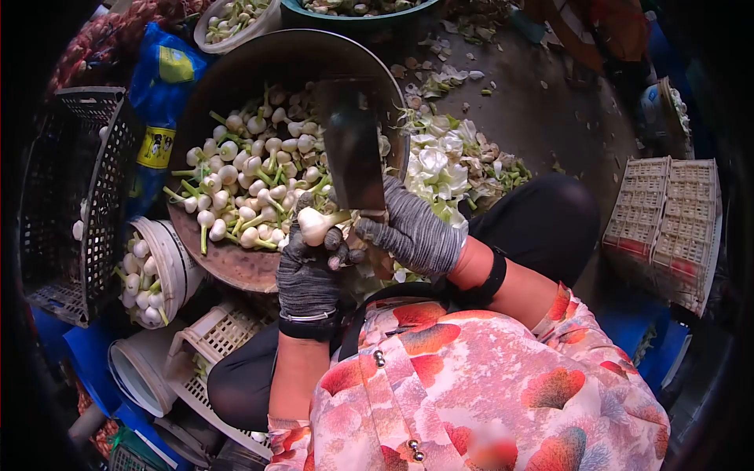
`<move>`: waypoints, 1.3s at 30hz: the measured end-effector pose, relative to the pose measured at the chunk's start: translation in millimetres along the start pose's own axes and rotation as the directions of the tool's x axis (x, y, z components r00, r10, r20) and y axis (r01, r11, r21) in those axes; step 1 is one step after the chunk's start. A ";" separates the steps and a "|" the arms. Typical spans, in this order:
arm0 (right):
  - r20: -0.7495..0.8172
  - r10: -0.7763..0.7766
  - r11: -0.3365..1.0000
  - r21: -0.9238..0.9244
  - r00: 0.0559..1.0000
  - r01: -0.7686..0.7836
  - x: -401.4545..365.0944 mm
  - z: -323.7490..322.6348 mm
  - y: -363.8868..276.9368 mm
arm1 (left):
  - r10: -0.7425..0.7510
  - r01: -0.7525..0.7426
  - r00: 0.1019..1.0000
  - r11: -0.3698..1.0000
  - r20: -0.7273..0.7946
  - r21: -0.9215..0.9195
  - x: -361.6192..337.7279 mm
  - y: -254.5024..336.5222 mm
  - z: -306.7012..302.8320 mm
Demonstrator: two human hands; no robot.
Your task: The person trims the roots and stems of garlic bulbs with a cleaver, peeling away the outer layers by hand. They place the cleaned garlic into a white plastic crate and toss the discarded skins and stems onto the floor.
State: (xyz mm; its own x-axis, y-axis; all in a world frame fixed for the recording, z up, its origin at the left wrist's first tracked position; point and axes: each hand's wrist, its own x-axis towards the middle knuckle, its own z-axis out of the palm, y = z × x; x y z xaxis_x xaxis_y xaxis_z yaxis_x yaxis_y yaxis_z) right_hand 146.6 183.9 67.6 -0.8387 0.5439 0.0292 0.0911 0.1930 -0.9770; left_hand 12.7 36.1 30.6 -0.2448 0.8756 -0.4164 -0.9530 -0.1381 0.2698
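Observation:
My left hand (308, 276), in a dark grey knit glove, has its fingers closed around a white garlic bulb (314, 226) with a short green stem. The stem points right, toward the base of a broad-bladed cleaver (351, 141). Its handle is mostly hidden in my gloved right hand (416, 229), which is closed around it. The blade stands out away from me over a wide metal basin (228, 264) with a rusty inner wall. Inside the basin lie many trimmed garlic bulbs (236, 177) with green stem stubs.
Peeled leaves and skins (440, 165) are heaped right of the basin. A white bucket (177, 259) of garlic stands left, near a black crate (86, 196) and a blue bag (161, 86). Another white bucket (129, 377) and a beige basket (228, 334) sit lower left; pale crates (664, 220) stand right.

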 end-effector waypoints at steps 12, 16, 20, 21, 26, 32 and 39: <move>0.284 0.210 0.911 0.290 0.936 -0.293 -4.2 9.2 3.9 | -0.047 0.047 0.999 0.998 0.002 0.042 -4.5 -5.9 11.7; 0.236 0.171 0.890 0.380 0.956 -0.253 -8.3 13.6 9.3 | -0.073 0.074 0.997 0.992 -0.021 0.100 -3.9 -4.4 10.2; 0.349 0.448 0.769 0.320 0.823 -0.554 -1.7 7.1 3.3 | -0.069 0.075 0.997 0.983 -0.036 0.167 -7.7 -7.5 16.2; 0.313 0.462 0.820 0.206 0.830 -0.534 0.2 8.0 11.0 | -0.063 0.069 0.997 0.979 -0.036 0.192 -8.6 -8.2 16.2; 0.139 0.418 0.891 0.131 0.898 -0.435 -6.9 15.5 17.3 | -0.005 0.038 0.994 0.952 -0.110 0.303 -9.5 -10.4 25.9; 0.057 0.399 0.913 0.066 0.915 -0.402 -12.8 17.1 20.8 | 0.046 0.023 0.998 0.416 -0.046 0.909 -9.5 9.9 14.6; 0.074 0.593 0.795 0.107 0.802 -0.597 -2.0 8.6 5.5 | 0.114 -0.412 0.872 -0.350 0.475 0.841 -4.5 8.0 12.4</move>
State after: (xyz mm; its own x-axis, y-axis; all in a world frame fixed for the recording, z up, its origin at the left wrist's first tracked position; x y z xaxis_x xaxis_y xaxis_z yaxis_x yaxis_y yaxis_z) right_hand 144.1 176.9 60.4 -0.6584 0.4897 -0.5715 0.5163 -0.2586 -0.8164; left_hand 8.4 36.8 45.3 -0.2375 0.9680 0.0805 0.5852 0.0764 0.8073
